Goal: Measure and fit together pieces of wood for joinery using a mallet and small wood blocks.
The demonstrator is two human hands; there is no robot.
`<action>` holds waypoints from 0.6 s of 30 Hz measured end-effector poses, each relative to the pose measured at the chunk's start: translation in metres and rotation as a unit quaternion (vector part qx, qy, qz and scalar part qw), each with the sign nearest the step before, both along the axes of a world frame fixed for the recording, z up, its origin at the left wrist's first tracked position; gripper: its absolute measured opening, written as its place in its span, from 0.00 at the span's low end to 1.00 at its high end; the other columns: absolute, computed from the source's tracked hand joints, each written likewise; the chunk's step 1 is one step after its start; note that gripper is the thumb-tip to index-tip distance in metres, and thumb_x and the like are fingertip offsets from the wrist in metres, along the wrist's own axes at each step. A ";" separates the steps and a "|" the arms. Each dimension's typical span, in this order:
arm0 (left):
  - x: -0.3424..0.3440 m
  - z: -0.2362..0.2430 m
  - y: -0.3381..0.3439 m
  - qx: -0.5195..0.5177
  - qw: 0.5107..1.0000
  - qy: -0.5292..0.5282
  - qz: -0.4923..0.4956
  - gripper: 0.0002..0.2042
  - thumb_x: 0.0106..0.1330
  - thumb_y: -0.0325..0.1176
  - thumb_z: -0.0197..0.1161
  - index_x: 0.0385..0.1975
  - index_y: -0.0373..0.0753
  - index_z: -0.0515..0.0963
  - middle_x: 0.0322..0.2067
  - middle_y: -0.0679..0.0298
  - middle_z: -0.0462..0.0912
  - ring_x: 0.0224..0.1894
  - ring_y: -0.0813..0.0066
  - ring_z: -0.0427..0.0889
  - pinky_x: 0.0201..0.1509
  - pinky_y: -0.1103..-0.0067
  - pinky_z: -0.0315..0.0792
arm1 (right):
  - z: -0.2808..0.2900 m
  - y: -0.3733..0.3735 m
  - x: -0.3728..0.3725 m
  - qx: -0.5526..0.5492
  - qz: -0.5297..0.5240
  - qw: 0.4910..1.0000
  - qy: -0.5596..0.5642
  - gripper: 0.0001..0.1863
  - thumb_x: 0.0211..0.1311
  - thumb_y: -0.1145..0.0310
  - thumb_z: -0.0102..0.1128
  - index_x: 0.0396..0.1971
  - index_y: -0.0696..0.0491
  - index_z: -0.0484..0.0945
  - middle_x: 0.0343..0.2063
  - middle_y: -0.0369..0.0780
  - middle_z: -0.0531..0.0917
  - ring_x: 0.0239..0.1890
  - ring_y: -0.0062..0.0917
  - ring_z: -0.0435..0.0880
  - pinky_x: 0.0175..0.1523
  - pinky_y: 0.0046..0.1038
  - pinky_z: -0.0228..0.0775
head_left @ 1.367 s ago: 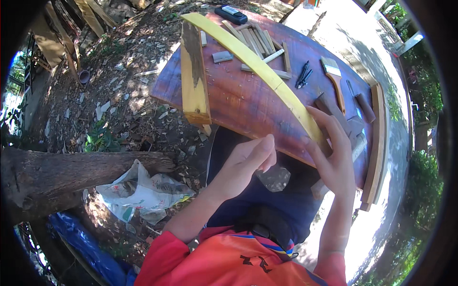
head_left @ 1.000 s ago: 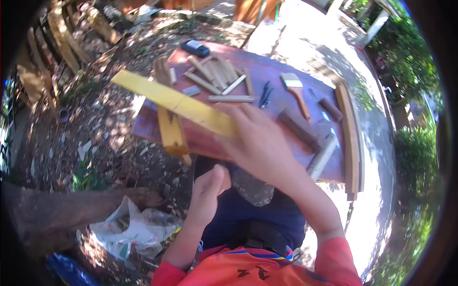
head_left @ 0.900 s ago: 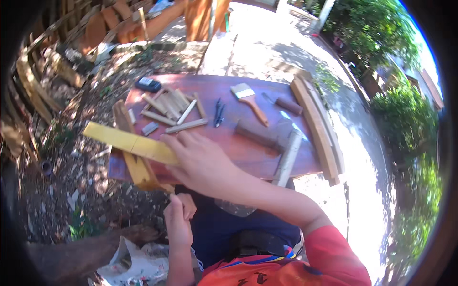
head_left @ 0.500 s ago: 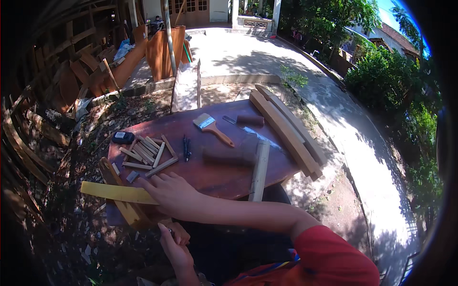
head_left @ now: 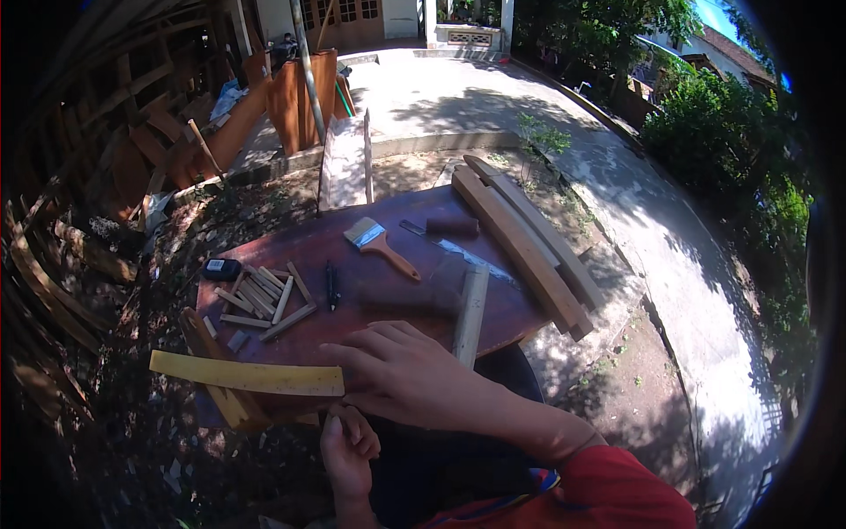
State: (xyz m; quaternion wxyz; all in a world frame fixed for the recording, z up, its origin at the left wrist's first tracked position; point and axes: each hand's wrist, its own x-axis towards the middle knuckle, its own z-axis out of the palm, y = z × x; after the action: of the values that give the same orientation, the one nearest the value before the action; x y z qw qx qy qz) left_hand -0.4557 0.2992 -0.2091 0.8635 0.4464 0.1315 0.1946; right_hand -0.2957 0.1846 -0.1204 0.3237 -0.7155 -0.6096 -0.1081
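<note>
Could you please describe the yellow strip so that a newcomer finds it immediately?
Find the reddish table, then its near left corner. There, beside the right hand, the yellow strip crosses a thicker wooden bar. It is the thinner, brighter yellow of the two.

Access report: a hand can pass over the tabletop (head_left: 315,242) between the small wooden sticks (head_left: 264,298) and the paintbrush (head_left: 388,250) (slim black tools (head_left: 332,287) narrow the nearer part). Along the near edge, the yellow wooden strip (head_left: 247,374) obstructs the left, the right hand (head_left: 405,375) the middle.
</note>
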 end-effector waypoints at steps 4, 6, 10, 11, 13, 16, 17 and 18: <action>0.027 0.023 -0.011 0.026 0.999 -0.008 0.038 0.17 0.84 0.47 0.48 0.31 0.44 0.65 0.27 0.69 0.64 0.22 0.80 0.59 0.25 0.79 0.58 | 0.011 -0.055 0.000 -0.009 -0.009 0.995 0.103 0.35 0.67 0.57 0.71 0.70 0.53 0.72 0.53 0.44 0.82 0.57 0.41 0.83 0.62 0.41 0.75; 0.042 0.033 -0.019 0.028 0.998 -0.033 0.036 0.17 0.84 0.46 0.48 0.32 0.44 0.64 0.27 0.69 0.64 0.22 0.80 0.60 0.25 0.79 0.59 | 0.007 -0.075 -0.004 -0.033 -0.027 0.988 0.150 0.35 0.69 0.56 0.70 0.71 0.53 0.71 0.53 0.44 0.82 0.56 0.42 0.83 0.62 0.42 0.75; 0.060 0.039 -0.034 0.040 0.993 -0.096 0.052 0.17 0.86 0.46 0.45 0.34 0.43 0.64 0.30 0.66 0.66 0.28 0.79 0.65 0.32 0.78 0.64 | -0.011 -0.092 -0.012 -0.036 -0.017 0.969 0.242 0.37 0.72 0.54 0.68 0.75 0.54 0.67 0.54 0.48 0.82 0.55 0.44 0.84 0.60 0.41 0.77; 0.064 0.038 -0.038 0.041 0.990 -0.116 0.063 0.18 0.87 0.47 0.44 0.34 0.42 0.64 0.31 0.66 0.67 0.30 0.79 0.66 0.35 0.78 0.66 | -0.016 -0.093 -0.014 -0.046 0.002 0.951 0.305 0.38 0.73 0.54 0.68 0.75 0.55 0.66 0.54 0.49 0.81 0.55 0.44 0.84 0.60 0.40 0.77; 0.066 0.039 -0.046 0.099 0.986 -0.097 0.088 0.19 0.87 0.48 0.43 0.34 0.43 0.63 0.31 0.66 0.65 0.31 0.78 0.65 0.36 0.78 0.65 | -0.035 -0.088 -0.015 -0.014 0.013 0.962 0.273 0.39 0.73 0.53 0.67 0.76 0.55 0.65 0.53 0.49 0.82 0.53 0.43 0.85 0.57 0.39 0.79; 0.066 0.036 -0.050 0.178 0.972 -0.082 0.130 0.20 0.88 0.50 0.40 0.34 0.43 0.62 0.31 0.66 0.64 0.32 0.78 0.64 0.39 0.77 0.64 | -0.037 -0.082 -0.015 -0.069 0.055 0.911 0.402 0.36 0.74 0.54 0.66 0.74 0.56 0.67 0.45 0.48 0.84 0.45 0.43 0.87 0.50 0.41 0.80; 0.066 0.035 -0.049 0.195 0.967 -0.085 0.143 0.20 0.89 0.49 0.39 0.34 0.43 0.62 0.31 0.66 0.64 0.32 0.77 0.64 0.42 0.76 0.64 | -0.038 -0.082 -0.016 -0.069 0.057 0.911 0.403 0.36 0.74 0.54 0.66 0.74 0.56 0.67 0.45 0.48 0.84 0.45 0.43 0.87 0.50 0.41 0.80; 0.065 0.037 -0.050 0.195 0.966 -0.085 0.144 0.20 0.89 0.49 0.39 0.34 0.43 0.62 0.31 0.66 0.64 0.32 0.77 0.64 0.42 0.76 0.64 | -0.040 -0.081 -0.017 -0.061 0.048 0.930 0.358 0.33 0.74 0.54 0.65 0.71 0.56 0.70 0.44 0.47 0.84 0.44 0.43 0.87 0.49 0.41 0.80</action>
State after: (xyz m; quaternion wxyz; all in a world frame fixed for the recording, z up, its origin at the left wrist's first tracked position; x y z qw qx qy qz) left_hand -0.3906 0.2494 -0.1720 0.7305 0.5646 0.0802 0.3756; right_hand -0.3130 0.1032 -0.1603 0.4807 -0.6954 -0.4919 0.2085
